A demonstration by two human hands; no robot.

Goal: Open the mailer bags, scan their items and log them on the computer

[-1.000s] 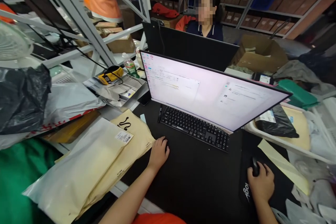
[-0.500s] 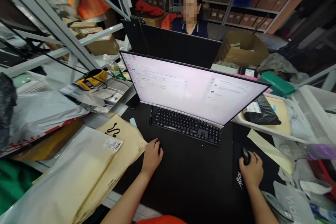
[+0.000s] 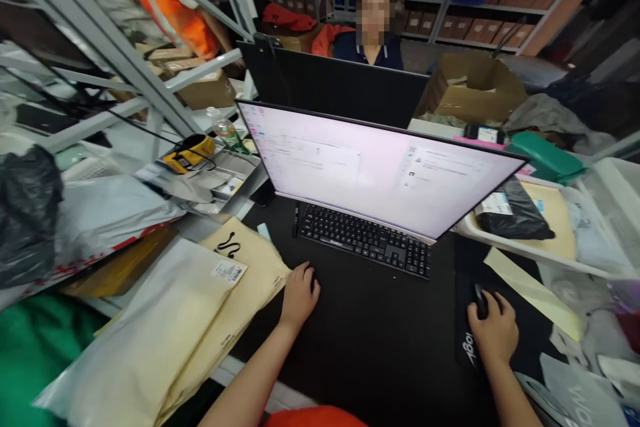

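My left hand [image 3: 299, 293] rests on the black desk mat [image 3: 370, 340] with its fingers curled under, just right of a beige mailer envelope [image 3: 245, 287] and in front of the black keyboard [image 3: 365, 240]. Nothing shows in it. My right hand [image 3: 493, 333] is closed over a black mouse [image 3: 481, 300] on a dark mouse pad [image 3: 467, 347]. A wide lit monitor [image 3: 375, 170] stands behind the keyboard.
Stacked white and beige mailer bags [image 3: 150, 333] lie at the left. A tray with a yellow scanner [image 3: 190, 150] sits at the back left. A white basket with a black parcel [image 3: 515, 217] stands at the right. A person [image 3: 373, 27] sits behind a second monitor [image 3: 335, 87].
Only the camera view has shifted slightly; my left hand stays on the mat and my right hand stays on the mouse.
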